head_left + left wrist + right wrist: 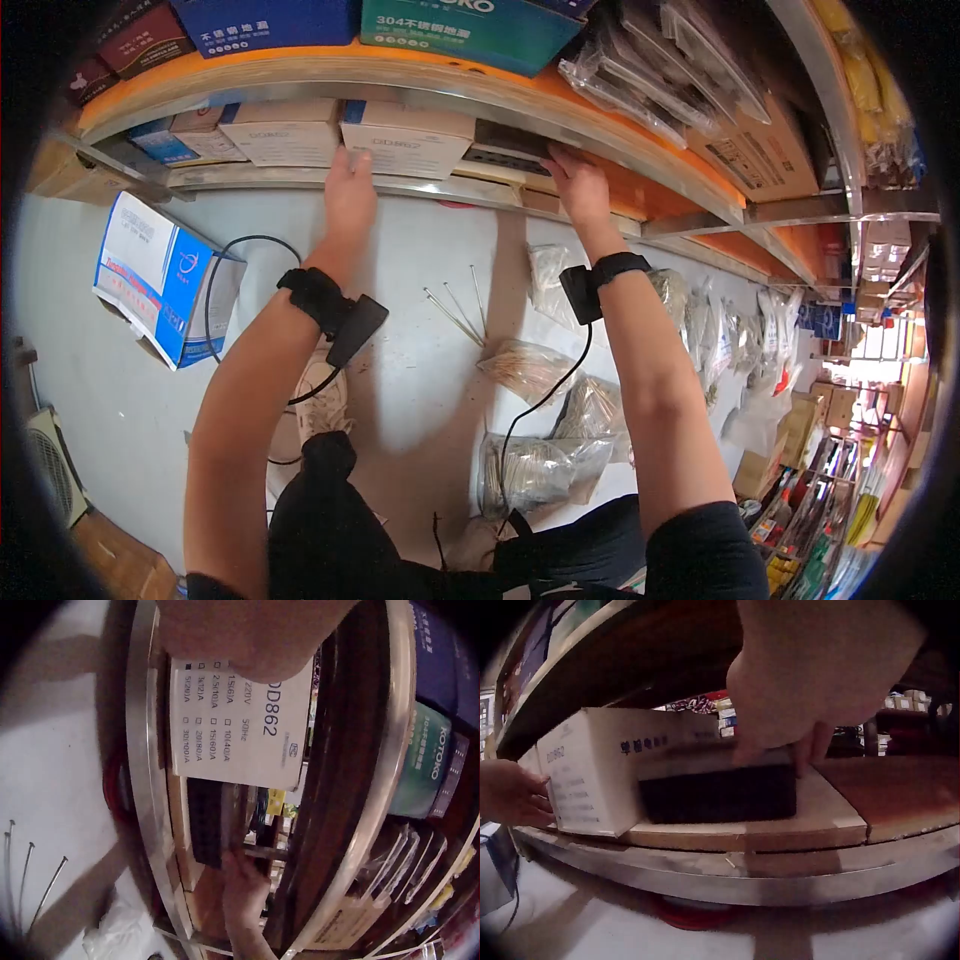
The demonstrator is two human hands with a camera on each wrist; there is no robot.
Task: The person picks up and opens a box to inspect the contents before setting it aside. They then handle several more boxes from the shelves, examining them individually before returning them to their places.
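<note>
A white carton (403,137) printed in dark letters stands on the lower shelf. My left hand (350,200) touches its front near the left end, fingers fairly straight, beside a second white carton (280,133). To the right lies a long dark box (508,158), its black front plainer in the right wrist view (720,795). My right hand (582,195) holds it at its right end, the thumb over the top and fingers round the end corner. In the left wrist view the right hand (246,896) is at the dark box's end (206,821); its fingertips are partly hidden.
Boxes (460,32) and plastic-wrapped packs fill the upper shelf, whose orange edge (300,62) overhangs the lower one. Below stand a blue-white carton (160,280), long metal rods and several clear bags (530,470) on the pale floor. Black cables hang from both wrists.
</note>
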